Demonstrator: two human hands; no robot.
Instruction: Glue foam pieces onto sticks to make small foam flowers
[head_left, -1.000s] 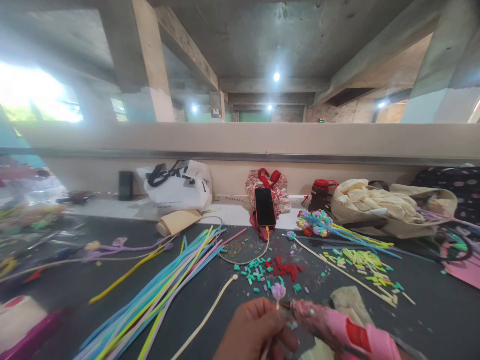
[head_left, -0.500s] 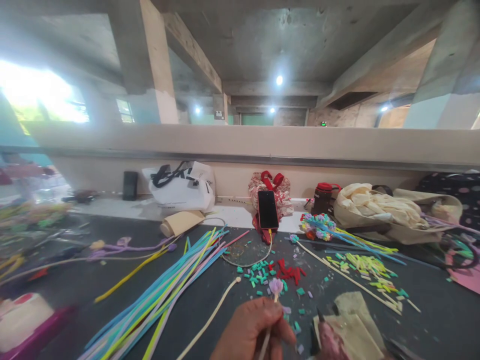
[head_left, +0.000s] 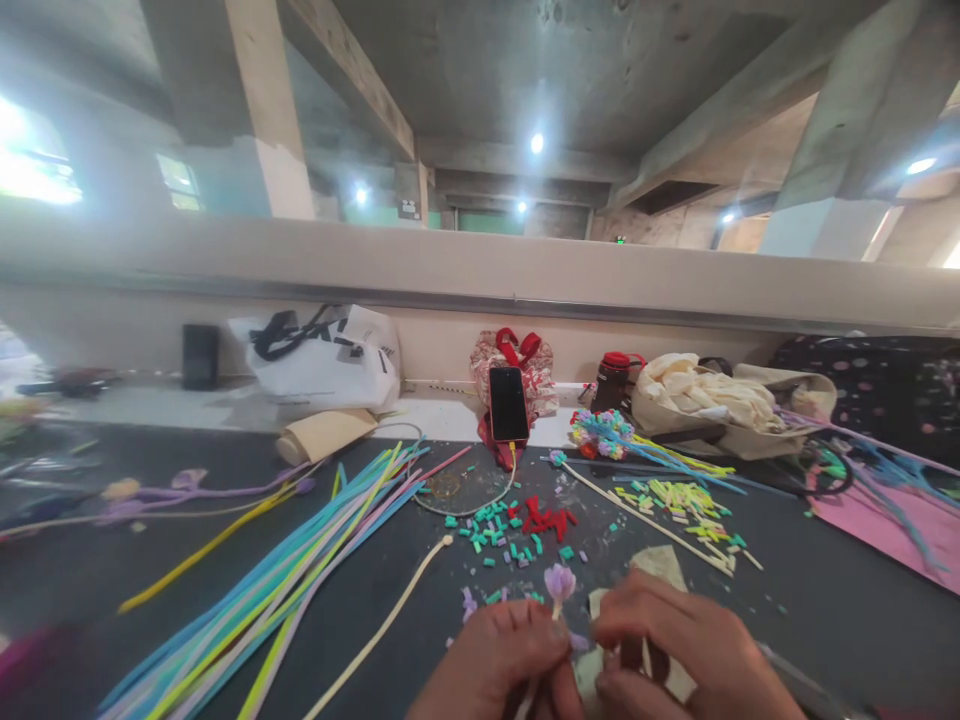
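Flower [head_left: 560, 581], lilac, holding stage: stem [head_left: 556, 609] pinched in my left hand [head_left: 495, 655]; right hand [head_left: 694, 645] alongside, fingers curled, whether gripping I cannot tell.

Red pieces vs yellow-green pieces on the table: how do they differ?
The red pieces form a small, tight clump; the yellow-green pieces spread wider. The red pieces lie nearer the phone than the yellow-green pieces do. Both lie loose on the dark table.

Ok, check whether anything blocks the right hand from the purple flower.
Nothing visible stands between the right hand and the purple flower; the left hand holds its pale stem just below.
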